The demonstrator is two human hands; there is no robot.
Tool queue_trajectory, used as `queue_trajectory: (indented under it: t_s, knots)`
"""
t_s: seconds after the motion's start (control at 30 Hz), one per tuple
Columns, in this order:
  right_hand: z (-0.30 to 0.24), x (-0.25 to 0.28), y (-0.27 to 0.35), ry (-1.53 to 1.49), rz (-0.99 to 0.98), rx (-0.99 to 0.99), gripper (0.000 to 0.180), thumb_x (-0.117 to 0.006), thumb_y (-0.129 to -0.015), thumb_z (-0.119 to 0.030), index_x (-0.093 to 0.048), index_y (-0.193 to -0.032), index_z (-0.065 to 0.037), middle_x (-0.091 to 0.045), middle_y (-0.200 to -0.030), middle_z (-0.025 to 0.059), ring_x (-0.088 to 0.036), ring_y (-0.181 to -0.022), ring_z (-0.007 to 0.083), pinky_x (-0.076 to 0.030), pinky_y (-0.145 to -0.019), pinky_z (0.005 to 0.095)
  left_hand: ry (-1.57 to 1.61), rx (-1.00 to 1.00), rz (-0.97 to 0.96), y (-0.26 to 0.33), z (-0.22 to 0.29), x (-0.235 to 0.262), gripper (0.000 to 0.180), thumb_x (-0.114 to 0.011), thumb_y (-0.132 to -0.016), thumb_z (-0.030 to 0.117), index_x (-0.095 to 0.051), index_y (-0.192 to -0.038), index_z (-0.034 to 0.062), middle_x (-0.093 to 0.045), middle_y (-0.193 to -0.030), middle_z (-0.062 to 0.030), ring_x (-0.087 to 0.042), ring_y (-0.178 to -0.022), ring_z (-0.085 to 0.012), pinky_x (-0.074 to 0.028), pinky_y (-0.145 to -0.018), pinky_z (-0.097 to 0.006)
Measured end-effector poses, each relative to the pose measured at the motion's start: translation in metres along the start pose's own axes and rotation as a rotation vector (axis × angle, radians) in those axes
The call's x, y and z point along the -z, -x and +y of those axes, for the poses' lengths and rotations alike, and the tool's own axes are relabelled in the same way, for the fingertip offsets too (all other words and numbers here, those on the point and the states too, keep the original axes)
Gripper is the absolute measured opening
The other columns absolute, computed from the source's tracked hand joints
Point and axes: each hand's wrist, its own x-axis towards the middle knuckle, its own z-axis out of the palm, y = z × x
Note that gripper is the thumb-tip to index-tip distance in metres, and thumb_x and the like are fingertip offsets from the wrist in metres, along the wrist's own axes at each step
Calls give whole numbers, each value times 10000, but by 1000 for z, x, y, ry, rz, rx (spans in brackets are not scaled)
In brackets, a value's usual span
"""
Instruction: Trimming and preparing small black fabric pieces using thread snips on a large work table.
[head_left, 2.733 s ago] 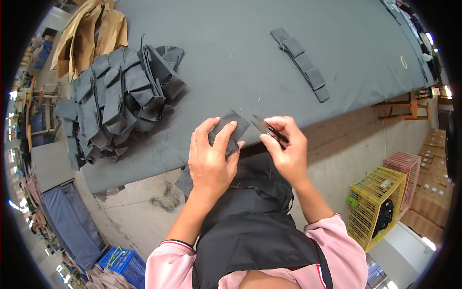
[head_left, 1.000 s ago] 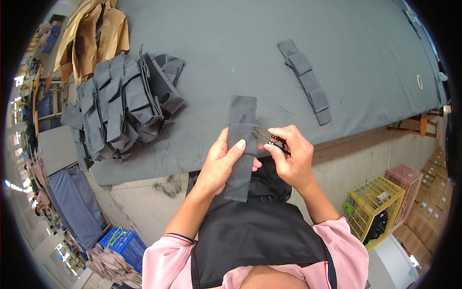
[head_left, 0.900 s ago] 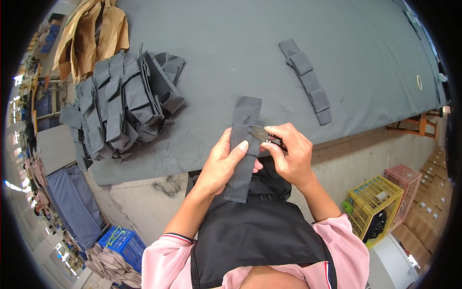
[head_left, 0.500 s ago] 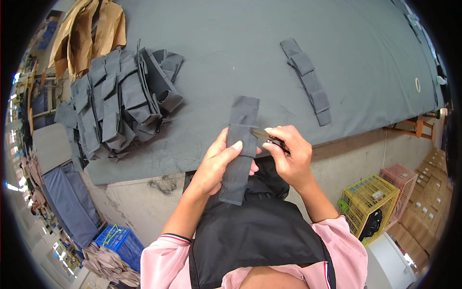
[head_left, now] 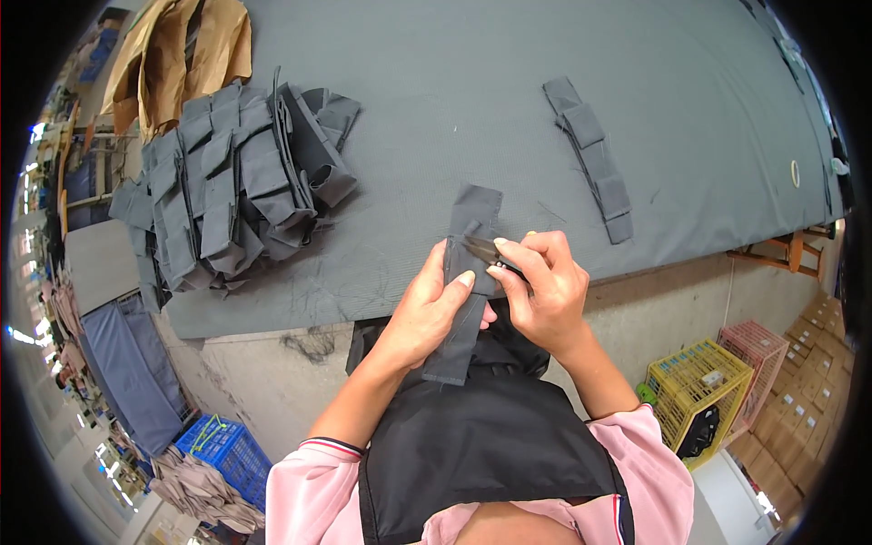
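Observation:
My left hand (head_left: 420,313) is closed round a dark grey fabric strip (head_left: 476,205), its thumb pressed on the front and fingertips showing at the right side. The strip has a folded, stitched layer across its middle. In my right hand (head_left: 552,295) is a small pair of dark thread snips (head_left: 485,247); the blades point left and lie against the strip's upper part. Whether they are closed on a thread is too small to tell. Further right on the table lies a folded grey piece (head_left: 592,163) with loose threads.
A large heap of similar grey strips (head_left: 222,182) lies at the left of the grey-covered table (head_left: 436,82), with brown paper (head_left: 177,59) behind it. Thread scraps lie near the front edge. A blue crate (head_left: 227,459) stands lower left; yellow (head_left: 695,386) and pink (head_left: 758,363) crates stand right.
The snips have moved from the strip's right edge across its upper part. The strip's folded layer has turned slightly. The whole table has shifted a little in view.

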Motion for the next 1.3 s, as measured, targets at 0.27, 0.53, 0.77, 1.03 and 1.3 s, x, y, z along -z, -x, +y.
queue_trajectory:
  t_s: [0.27,0.53,0.77,1.03,1.3]
  knots:
    - [-4,-1,0,-67,-42,-42,301,-744,-645,-58,-640,-927,-42,-537,-781,49,-557,-565,172,-443,-474,285,-84,-30,33,-1,-1,1,333,-393,-963,108,-327,-1275,13,-552,-1019,-95,-601,-701,-115,-532,-640,-259]
    - [-3,-8,3,31,27,66,275,-733,-665,-62,-636,-921,-35,-536,-774,58,-558,-539,175,-444,-464,287,-89,-56,24,-2,-3,1,342,-398,-964,115,-323,-1279,4,-553,-1015,-100,-600,-701,-111,-530,-630,-255]
    - [-6,-8,3,-25,5,-54,271,-730,-663,-56,-638,-917,-35,-530,-748,57,-561,-528,176,-448,-461,285,-135,-61,14,-2,-7,2,370,-406,-958,108,-311,-1296,-7,-553,-1004,-106,-600,-710,-112,-527,-635,-257]
    - [1,-10,8,5,72,5,238,-714,-681,-24,-641,-907,-33,-532,-739,62,-563,-555,180,-456,-475,288,-131,-33,31,-1,-4,-2,363,-417,-958,117,-322,-1283,-14,-559,-984,-104,-602,-710,-116,-527,-641,-258]
    - [4,-1,-7,-437,-204,-418,216,-735,-692,-22,-580,-842,-36,-438,-753,0,-384,-596,71,-329,-517,210,-20,-5,-43,-7,-5,8,375,-465,-957,137,-335,-1280,-3,-565,-1026,-115,-625,-760,-157,-531,-675,-278]
